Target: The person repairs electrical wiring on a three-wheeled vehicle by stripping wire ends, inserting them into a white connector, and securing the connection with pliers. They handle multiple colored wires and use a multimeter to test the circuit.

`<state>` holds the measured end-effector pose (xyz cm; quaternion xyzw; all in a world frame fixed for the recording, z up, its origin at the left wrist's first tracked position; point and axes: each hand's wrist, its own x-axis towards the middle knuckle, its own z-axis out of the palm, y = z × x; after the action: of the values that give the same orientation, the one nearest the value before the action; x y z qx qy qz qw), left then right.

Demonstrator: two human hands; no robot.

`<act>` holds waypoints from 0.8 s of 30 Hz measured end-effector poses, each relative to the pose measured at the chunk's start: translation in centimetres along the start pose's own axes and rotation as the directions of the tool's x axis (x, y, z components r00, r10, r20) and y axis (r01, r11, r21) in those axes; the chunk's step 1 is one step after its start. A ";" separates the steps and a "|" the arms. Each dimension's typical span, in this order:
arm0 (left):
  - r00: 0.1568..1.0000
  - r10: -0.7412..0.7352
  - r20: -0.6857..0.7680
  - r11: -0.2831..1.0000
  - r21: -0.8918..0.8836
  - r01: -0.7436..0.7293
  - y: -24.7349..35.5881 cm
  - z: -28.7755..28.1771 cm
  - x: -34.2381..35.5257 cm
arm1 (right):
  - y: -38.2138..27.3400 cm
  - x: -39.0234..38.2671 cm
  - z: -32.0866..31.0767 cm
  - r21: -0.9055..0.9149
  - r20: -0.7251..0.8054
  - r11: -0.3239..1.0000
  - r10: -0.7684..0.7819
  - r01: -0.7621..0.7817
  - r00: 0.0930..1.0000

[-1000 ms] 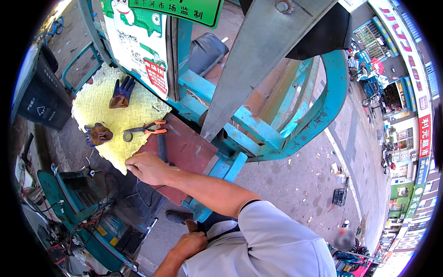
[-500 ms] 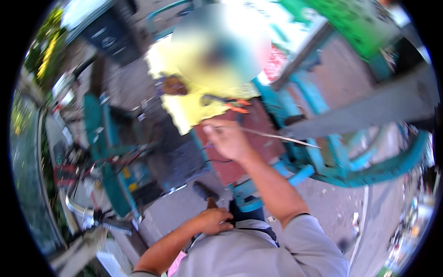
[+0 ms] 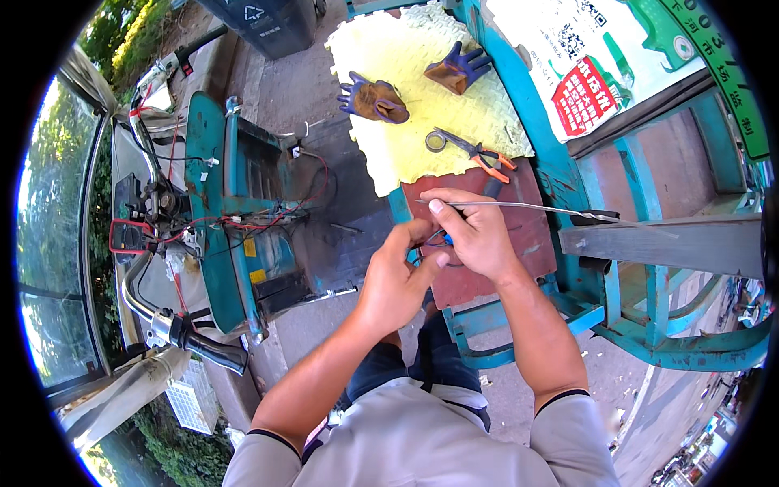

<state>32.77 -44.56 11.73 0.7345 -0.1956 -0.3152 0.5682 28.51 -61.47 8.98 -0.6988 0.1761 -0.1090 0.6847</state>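
Observation:
My right hand (image 3: 472, 234) pinches a long thin metal wire (image 3: 535, 208) stretching rightward above a red-brown board (image 3: 527, 260). Beside it, my left hand (image 3: 398, 276) has curved fingers, thumb apart from the index, near dark cable loops and a small blue piece (image 3: 447, 239) partly hidden by my fingers. On a yellow textured mat (image 3: 389, 162) above the board lie two purple-and-brown work gloves (image 3: 381, 103) (image 3: 458, 71), orange-handled pliers (image 3: 495, 165) and a round tape roll (image 3: 436, 142). A black cylinder (image 3: 492, 187) lies behind my right hand.
Left stands a teal vehicle body (image 3: 213, 211) with handlebar (image 3: 195, 339), loose wiring and windscreen (image 3: 61, 235). Right are a teal frame (image 3: 673, 351), a grey metal bar (image 3: 665, 243) and a printed board (image 3: 584, 45). A dark bin (image 3: 268, 24) stands at the back.
My left hand has risen from my waist to beside my right hand. The thin wire now shows clearly in my right hand. The view has turned, shifting the surroundings.

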 end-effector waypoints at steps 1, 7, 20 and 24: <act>0.999 -0.039 -0.005 0.996 -0.082 0.038 -0.7 0.1 0.4 | -0.2 -0.1 0.0 0.027 0.019 0.999 0.043 -0.043 0.999; 0.982 -0.180 -0.050 0.927 -0.343 0.152 -1.5 -1.9 -0.4 | -1.3 -0.1 0.0 0.060 0.033 0.993 0.103 -0.105 0.994; 0.973 -0.153 -0.172 0.875 -0.482 0.052 -3.2 -4.3 -2.3 | -4.5 -1.8 0.8 0.133 0.099 0.990 0.025 -0.038 0.995; 0.994 -0.091 -0.056 0.880 -0.472 0.054 -2.4 -4.7 -1.7 | -4.3 -1.9 0.5 0.042 0.116 0.980 -0.199 0.196 0.973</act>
<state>34.60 -39.43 10.63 0.5936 -0.0640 -0.3459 0.7239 27.35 -60.23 13.43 -0.7075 0.0626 -0.1370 0.6904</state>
